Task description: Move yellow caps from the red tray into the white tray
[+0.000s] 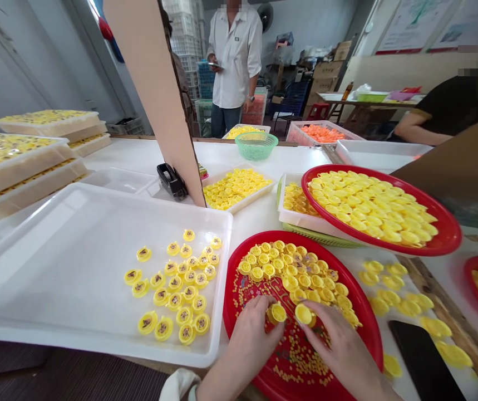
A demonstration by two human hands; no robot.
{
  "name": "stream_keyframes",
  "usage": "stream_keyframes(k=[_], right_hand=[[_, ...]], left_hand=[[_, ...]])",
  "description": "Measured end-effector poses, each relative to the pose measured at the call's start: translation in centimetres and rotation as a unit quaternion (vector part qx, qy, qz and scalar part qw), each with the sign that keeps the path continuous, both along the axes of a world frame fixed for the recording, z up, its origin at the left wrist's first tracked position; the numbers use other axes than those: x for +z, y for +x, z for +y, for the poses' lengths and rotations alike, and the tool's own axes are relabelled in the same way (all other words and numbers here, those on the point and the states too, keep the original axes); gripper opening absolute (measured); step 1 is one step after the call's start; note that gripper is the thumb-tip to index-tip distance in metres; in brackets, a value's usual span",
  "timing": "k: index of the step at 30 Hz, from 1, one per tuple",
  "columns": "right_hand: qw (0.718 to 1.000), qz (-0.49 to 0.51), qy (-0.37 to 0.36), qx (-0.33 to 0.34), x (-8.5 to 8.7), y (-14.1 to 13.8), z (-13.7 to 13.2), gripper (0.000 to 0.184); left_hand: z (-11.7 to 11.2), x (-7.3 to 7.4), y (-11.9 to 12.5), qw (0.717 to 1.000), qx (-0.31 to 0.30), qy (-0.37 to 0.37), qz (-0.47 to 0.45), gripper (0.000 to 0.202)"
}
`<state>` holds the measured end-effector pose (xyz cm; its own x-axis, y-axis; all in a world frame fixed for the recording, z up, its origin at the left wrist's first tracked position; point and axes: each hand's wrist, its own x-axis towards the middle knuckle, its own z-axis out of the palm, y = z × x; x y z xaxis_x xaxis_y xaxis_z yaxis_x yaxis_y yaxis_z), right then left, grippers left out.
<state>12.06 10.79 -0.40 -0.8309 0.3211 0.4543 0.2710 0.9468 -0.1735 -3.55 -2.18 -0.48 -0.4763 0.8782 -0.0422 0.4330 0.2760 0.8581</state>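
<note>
Over the near red tray [371, 334], my left hand [256, 326] pinches a small yellow round plastic cup [279, 312] between thumb and fingers. My right hand [334, 335] grips another yellow cup [304, 314] a short gap to the right, its hollow side facing me. Beneath and behind both hands lie several yellow cups [269, 270] in rows, open side up. Tiny yellow pellets [301, 359] are scattered over the tray floor. To the left, a white tray [67, 262] bears several yellow pieces with printed round faces [175, 301].
A second red tray [451, 234] of yellow lids rests on a white box at the right. A black phone [426, 362] and loose yellow pieces [408, 307] lie beside it. A tan board [155, 83] stands upright near a tape dispenser [172, 181]. A person [235, 61] stands beyond the table.
</note>
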Motion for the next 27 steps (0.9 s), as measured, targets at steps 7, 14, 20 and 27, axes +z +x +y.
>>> stream_keyframes(k=[7, 14, 20, 27], right_hand=[[0.988, 0.007, -0.145, -0.046, -1.7, 2.3, -2.0, 0.019], [0.952, 0.064, -0.070, -0.291, 0.0, 8.7, 3.4, 0.037], [0.885, 0.044, -0.180, -0.427, 0.6, 12.9, 8.6, 0.045], [0.871, 0.049, -0.016, -0.488, 4.1, 14.1, 19.4, 0.062]], left_hand=[[-1.0, -0.8, -0.7, 0.998, 0.021, 0.055, -0.036, 0.018], [-1.0, -1.6, -0.8, 0.994, 0.037, 0.036, -0.101, 0.039], [-1.1, -2.2, -0.7, 0.991, 0.021, 0.058, -0.123, 0.039], [-1.1, -4.4, -0.8, 0.964, 0.032, 0.057, -0.259, 0.043]])
